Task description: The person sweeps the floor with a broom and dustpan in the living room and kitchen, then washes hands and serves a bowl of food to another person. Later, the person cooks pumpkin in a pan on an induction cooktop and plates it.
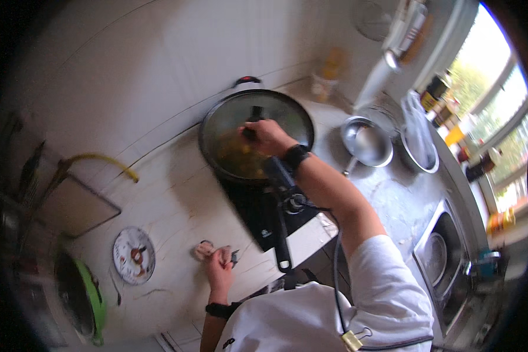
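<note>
A wide black frying pan (202, 149) sits on a black cooktop (255, 215), its long handle pointing towards me. A glass lid (229, 114) covers it, and yellowish food shows blurred through the glass. My right hand (268, 135) grips the lid's black knob (257, 113); the lid appears to rest on the pan's rim. Lower down, over the pale counter (180, 229), my left hand (220, 266) has its fingers closed around a small pinkish item (203, 250) with a dark edge. Blur and my fingers hide what this item is.
Left of my left hand lie a patterned plate (134, 268) with small brown pieces, a thin utensil (116, 288) and a green-rimmed vessel (97, 299). Metal bowls (350, 132), a bag-filled basin (429, 165) and a sink (422, 259) are on the right. A cable hangs by my right arm.
</note>
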{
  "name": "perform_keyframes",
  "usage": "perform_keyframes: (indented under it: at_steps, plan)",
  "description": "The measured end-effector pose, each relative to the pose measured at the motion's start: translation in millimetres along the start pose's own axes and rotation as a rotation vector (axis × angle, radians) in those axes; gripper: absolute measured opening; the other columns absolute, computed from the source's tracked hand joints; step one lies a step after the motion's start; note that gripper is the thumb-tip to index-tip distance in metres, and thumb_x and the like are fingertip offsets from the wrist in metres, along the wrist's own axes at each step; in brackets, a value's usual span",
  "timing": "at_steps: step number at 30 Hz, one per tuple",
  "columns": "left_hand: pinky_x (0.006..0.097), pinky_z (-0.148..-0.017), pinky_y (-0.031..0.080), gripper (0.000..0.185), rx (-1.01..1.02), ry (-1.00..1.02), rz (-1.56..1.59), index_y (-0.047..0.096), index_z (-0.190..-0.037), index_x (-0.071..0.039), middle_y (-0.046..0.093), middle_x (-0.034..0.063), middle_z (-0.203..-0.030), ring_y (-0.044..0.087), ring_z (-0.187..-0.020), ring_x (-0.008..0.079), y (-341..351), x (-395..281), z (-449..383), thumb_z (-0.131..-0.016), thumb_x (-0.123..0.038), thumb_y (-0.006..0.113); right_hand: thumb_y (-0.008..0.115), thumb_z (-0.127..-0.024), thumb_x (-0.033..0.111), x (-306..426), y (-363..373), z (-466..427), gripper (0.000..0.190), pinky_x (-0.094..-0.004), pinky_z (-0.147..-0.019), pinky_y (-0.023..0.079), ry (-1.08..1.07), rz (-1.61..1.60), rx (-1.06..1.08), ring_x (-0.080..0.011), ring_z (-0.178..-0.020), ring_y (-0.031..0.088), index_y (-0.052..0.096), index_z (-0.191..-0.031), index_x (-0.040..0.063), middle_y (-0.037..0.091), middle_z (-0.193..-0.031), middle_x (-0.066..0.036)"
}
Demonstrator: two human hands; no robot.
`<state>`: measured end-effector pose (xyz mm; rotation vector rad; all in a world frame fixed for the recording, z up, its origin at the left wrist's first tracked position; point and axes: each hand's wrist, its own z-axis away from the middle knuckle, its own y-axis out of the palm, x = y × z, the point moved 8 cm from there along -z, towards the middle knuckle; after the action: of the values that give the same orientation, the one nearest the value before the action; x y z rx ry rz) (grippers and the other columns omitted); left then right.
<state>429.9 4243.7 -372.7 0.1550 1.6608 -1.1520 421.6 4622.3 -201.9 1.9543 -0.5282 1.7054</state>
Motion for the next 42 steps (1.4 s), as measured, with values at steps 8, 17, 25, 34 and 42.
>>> perform_keyframes:
  at_steps: [8,17,25,34,42]
  plan:
    - [0.0330,-0.059,0.046,0.018,0.041,-0.084,-0.121,0.062,-0.075,0.004,0.060,0.0141,-0.066,0.058,-0.061,0.0225,6,-25,-5,-0.069,-0.012,0.069,0.044,-0.089,0.007,130,-41,94,0.014,-0.0290,-0.072,0.050,0.049,-0.607,-0.047,-0.0152,-0.074,0.055,0.044,-0.099,-0.003,0.054,-0.082,-0.008]
    - [0.0274,-0.054,0.047,0.015,0.388,0.028,-0.019,0.059,-0.080,0.004,0.056,0.0047,-0.070,0.053,-0.057,0.0130,135,-120,33,-0.069,-0.002,0.068,0.047,-0.087,0.009,194,-201,380,0.008,-0.0248,-0.062,0.045,-0.244,-0.617,-0.439,-0.0100,-0.063,0.051,0.049,-0.091,0.002,0.053,-0.076,-0.003]
    - [0.0174,-0.052,0.040,0.028,0.744,-0.391,0.795,0.055,-0.103,-0.008,0.059,0.0001,-0.088,0.053,-0.070,0.0078,291,-278,96,-0.077,-0.001,0.055,0.047,-0.087,0.014,133,-335,720,0.008,-0.0217,-0.057,0.045,-0.145,-0.319,-1.172,-0.0069,-0.060,0.049,0.050,-0.085,0.006,0.052,-0.072,0.000]
    - [0.0336,-0.078,0.048,0.050,1.122,-0.043,0.936,0.037,-0.129,-0.012,0.044,0.0065,-0.123,0.050,-0.105,0.0170,416,-471,146,-0.083,-0.006,0.055,0.046,-0.087,0.009,38,-373,1000,0.010,-0.0221,-0.051,0.044,-0.098,-0.399,-1.770,-0.0083,-0.056,0.048,0.052,-0.088,0.002,0.052,-0.069,-0.002]
    - [0.0388,-0.082,0.046,0.038,1.107,-0.324,0.715,0.047,-0.118,-0.007,0.049,0.0051,-0.115,0.050,-0.106,0.0193,451,-415,154,-0.082,-0.008,0.056,0.045,-0.089,0.014,2,-370,1074,0.015,-0.0239,-0.053,0.042,-0.165,-0.514,-1.884,-0.0091,-0.057,0.046,0.054,-0.092,0.002,0.051,-0.070,0.000]
